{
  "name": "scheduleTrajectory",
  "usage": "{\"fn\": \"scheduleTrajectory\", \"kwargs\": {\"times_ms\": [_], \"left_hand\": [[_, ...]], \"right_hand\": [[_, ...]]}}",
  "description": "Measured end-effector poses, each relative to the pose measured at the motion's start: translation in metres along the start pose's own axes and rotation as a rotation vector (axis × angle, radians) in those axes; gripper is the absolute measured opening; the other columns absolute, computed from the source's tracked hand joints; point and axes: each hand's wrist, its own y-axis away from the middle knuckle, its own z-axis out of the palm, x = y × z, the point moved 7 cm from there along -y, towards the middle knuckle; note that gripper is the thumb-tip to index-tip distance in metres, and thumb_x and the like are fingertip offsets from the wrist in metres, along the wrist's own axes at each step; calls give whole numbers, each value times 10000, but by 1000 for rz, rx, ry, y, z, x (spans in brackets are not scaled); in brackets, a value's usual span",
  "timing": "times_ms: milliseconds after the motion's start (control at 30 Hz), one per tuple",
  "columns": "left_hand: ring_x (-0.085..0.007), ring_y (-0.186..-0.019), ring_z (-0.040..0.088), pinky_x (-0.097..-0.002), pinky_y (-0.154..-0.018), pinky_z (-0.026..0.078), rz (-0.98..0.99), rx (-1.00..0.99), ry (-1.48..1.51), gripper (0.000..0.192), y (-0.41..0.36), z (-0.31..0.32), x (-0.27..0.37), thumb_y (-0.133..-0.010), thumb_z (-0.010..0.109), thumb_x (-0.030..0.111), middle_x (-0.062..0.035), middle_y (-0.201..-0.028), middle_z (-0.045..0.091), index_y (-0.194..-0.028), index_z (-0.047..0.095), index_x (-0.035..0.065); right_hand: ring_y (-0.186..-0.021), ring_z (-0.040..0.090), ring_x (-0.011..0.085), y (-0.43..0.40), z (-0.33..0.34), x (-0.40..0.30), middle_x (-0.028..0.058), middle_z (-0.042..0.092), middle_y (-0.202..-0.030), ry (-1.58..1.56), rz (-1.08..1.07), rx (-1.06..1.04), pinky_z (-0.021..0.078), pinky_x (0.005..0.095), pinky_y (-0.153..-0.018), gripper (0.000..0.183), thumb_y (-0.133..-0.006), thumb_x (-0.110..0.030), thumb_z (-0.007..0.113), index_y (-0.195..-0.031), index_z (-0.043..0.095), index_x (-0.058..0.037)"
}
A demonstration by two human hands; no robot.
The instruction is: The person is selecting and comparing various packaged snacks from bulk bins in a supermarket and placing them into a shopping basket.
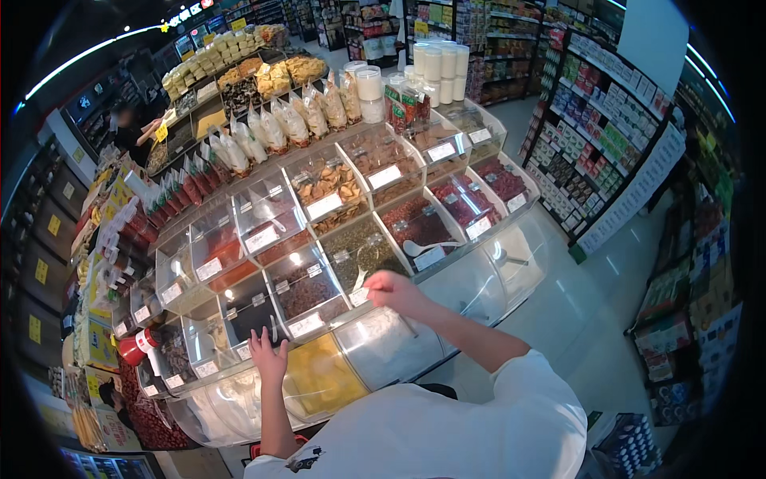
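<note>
My left hand (269, 358) has its fingers spread at the front edge of a clear-lidded bin of black dry goods (248, 317). A pale scoop handle (274, 329) rises just beyond my fingertips. My right hand (396, 294) is bent with curled fingers at the front of a bin of greenish dried spice (371, 248). Close to those fingertips are a white scoop (361, 278) and a price card (359, 297); whether the fingers grip anything is hidden. Between my hands lies a bin of brown dried goods (304, 294).
Curved clear covers shield lower bins, one with yellow contents (323, 371). A white spoon (428, 246) rests in a reddish spice bin (413, 224). Bagged goods (293, 117) and stacked white jars (441, 69) stand behind. A red megaphone (136, 346) sits left. Another person (133, 135) stands far left.
</note>
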Motion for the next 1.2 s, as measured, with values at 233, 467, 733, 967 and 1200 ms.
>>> {"fn": "scheduleTrajectory", "kwargs": {"times_ms": [233,467,733,967,1200], "left_hand": [[-557,-1461,93,-635,-1146,218,-142,-210,-199,1039,-4,29,17,-783,764,548,-306,-1611,86,-1576,230,143],[-569,-1458,87,-590,-1166,218,-133,-290,-192,1079,-1,33,4,-770,785,521,-315,-1615,44,-1587,193,140],[-562,-1466,53,-590,-1169,194,-138,-342,-150,1130,-4,35,3,-748,825,452,-321,-1615,-18,-1598,145,146],[-519,-1489,-56,-597,-1183,104,-202,-396,-121,1180,-2,36,7,-731,836,375,-285,-1625,-99,-1605,77,146],[-513,-1491,-65,-590,-1189,85,-233,-388,-124,1190,-2,37,7,-721,844,339,-273,-1628,-114,-1605,72,143]], "right_hand": [[-875,655,234,-145,-164,-152,135,639,-1085,682,-607,411,533,344,-792,341,-865,-154,712,-1168,618,-28],[-1194,522,357,-280,-254,-240,163,565,-1235,1236,-523,886,439,500,-980,485,-820,-337,729,-1191,606,-50],[-1175,565,350,-344,-299,-241,160,595,-1219,1344,-168,1044,472,502,-948,549,-827,-453,704,-1191,611,-53],[-861,714,317,-362,-301,-231,165,642,-1086,1454,-144,1017,580,430,-712,427,-919,-414,608,-1082,645,-22],[-898,698,367,-368,-307,-221,200,652,-1051,1377,-212,974,573,450,-757,356,-916,-348,601,-1081,633,-34]]}}
